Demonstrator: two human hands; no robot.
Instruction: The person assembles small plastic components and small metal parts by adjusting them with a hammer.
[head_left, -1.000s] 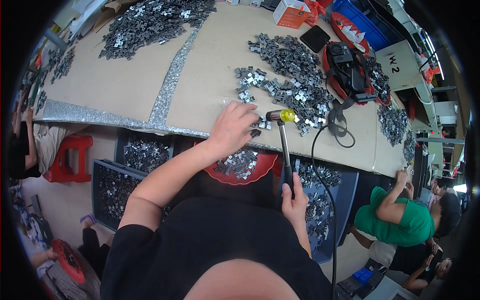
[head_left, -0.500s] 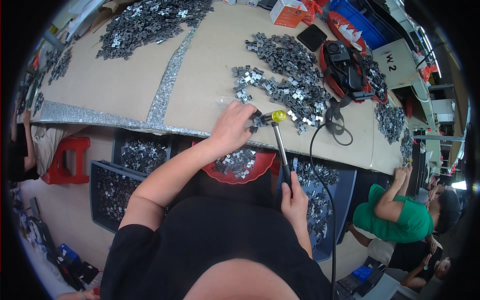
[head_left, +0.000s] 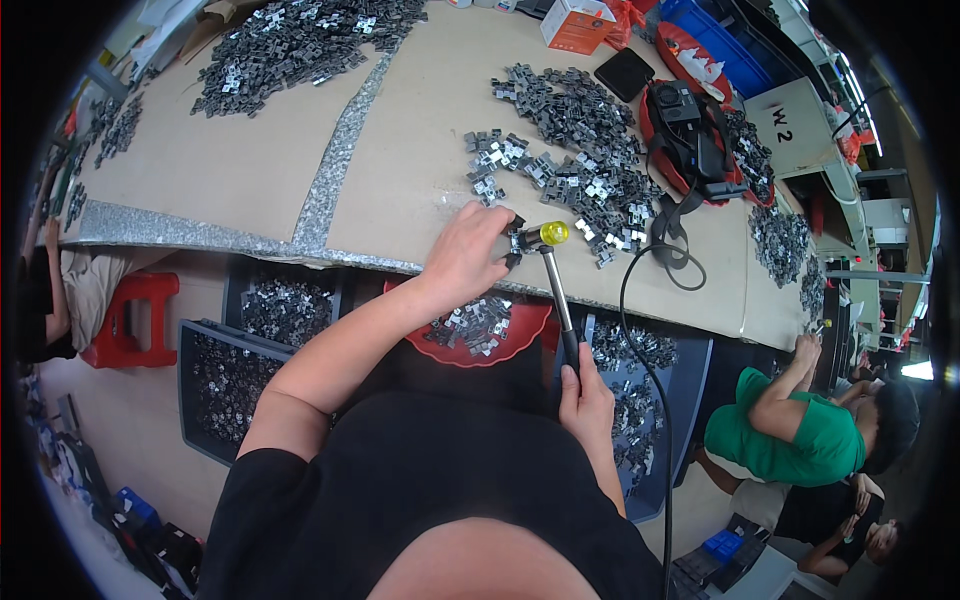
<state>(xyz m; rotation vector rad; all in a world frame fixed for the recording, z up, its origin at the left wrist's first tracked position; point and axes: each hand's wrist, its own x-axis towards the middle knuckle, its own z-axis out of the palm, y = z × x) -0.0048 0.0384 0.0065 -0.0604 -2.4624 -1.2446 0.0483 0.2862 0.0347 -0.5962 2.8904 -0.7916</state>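
My left hand (head_left: 466,254) is closed at the table's front edge. Its fingertips pinch a small dark metal clip (head_left: 514,244), mostly hidden by the fingers and the hammer head. My right hand (head_left: 588,402) grips the black handle of a mallet (head_left: 558,290) with a steel shaft and a yellow plastic face. The mallet's head lies right beside the left fingertips, over the clip; whether they touch I cannot tell. Beyond my hands spreads a pile of similar metal clips (head_left: 590,185). Below the edge, a red basin (head_left: 440,347) holds more clips.
Grey bins (head_left: 205,430) of metal parts stand under the table (head_left: 400,190) on both sides. A red tray (head_left: 655,150) carries a camera on a strap, its black cable (head_left: 650,370) hanging past my right arm. A person in green (head_left: 790,430) works at the right.
The mallet head has shifted slightly left, closer to the left fingertips. Both hands otherwise stay nearly in place. At the right, the person in green has moved a little.
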